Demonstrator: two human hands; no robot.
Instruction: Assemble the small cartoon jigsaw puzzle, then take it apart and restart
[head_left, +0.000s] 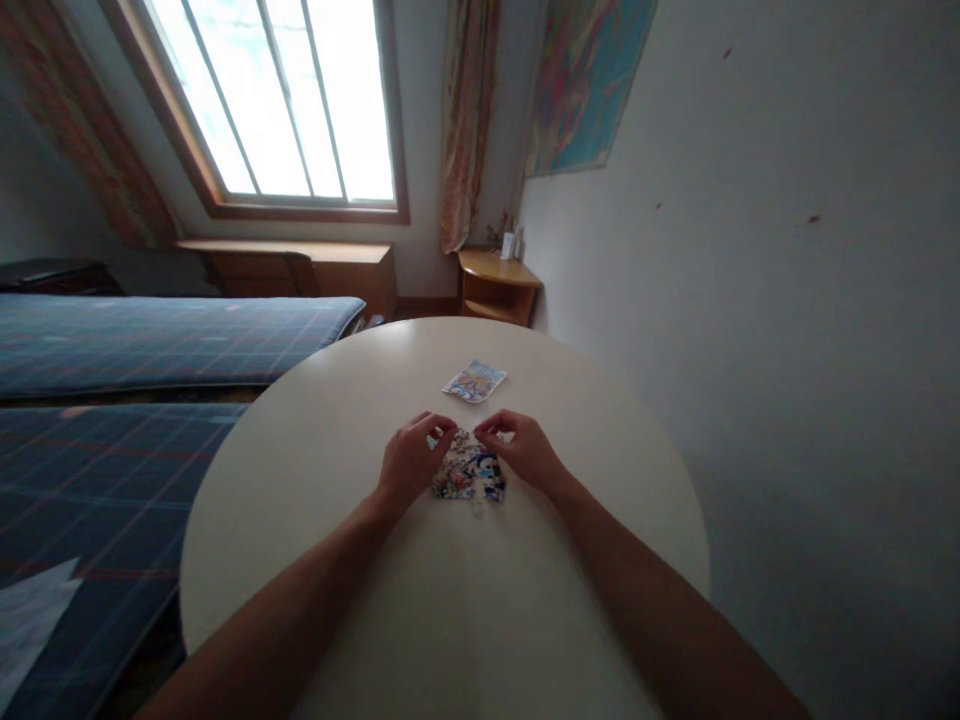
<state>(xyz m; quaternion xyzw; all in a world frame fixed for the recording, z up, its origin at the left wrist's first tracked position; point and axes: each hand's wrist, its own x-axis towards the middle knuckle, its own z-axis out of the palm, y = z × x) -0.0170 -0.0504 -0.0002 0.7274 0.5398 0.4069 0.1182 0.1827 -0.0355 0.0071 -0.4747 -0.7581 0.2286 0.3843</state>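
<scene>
A small, colourful jigsaw puzzle (455,478), partly joined, lies flat on the round white table (360,400). Its right part shows dark blue and white, and a gap runs into its lower edge. My left hand (414,455) is at the puzzle's upper left, thumb and fingers pinched; what they hold is hidden. Across from it my right hand (523,450) pinches what looks like a tiny puzzle piece at the upper right edge. The fingertips of both hands are close together but apart. Just below the puzzle lies a pale loose piece (477,508).
Beyond the puzzle lies a printed picture packet (475,381). Left of the table are plaid mattresses (150,345), with a white sheet (34,620) on the nearer one. A wooden corner shelf (499,275) stands behind; a white wall (750,350) rises to the right.
</scene>
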